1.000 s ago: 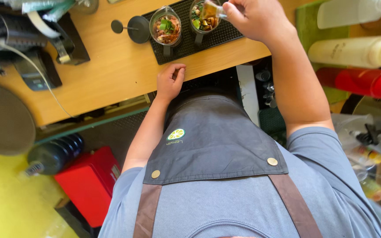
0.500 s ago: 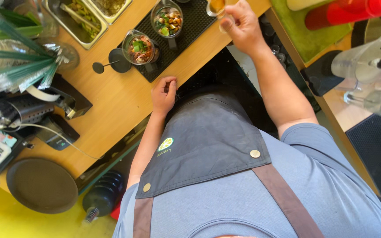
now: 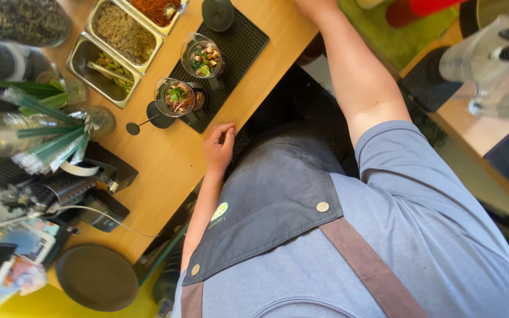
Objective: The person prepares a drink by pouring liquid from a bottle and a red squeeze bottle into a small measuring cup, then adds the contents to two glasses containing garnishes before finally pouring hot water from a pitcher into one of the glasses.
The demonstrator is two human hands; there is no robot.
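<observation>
At the edge of the light wooden counter, the person's left hand is resting with its fingers loosely curled against the wood, holding nothing. It is lying just beside the near corner of the black ribbed rubber bar mat. On that mat two clear glasses are standing: the nearer glass filled with green leaves and brownish pieces, close to the left hand but apart from it, and the farther glass holding a similar mix just behind it. A dark round lid is sitting at the mat's far end, and a small black long-handled tool is lying on the wood just beside the nearer glass.

The right hand is reaching out past the top edge of the view; only the wrist side is showing, so I cannot tell whether it is gripping anything.

Beyond the mat, rectangular steel trays of chopped ingredients are lined up. A clear cup of wrapped green straws is standing to the left, and a round dark tray is lying at the counter's near end. The person is wearing a grey apron with brown straps.
</observation>
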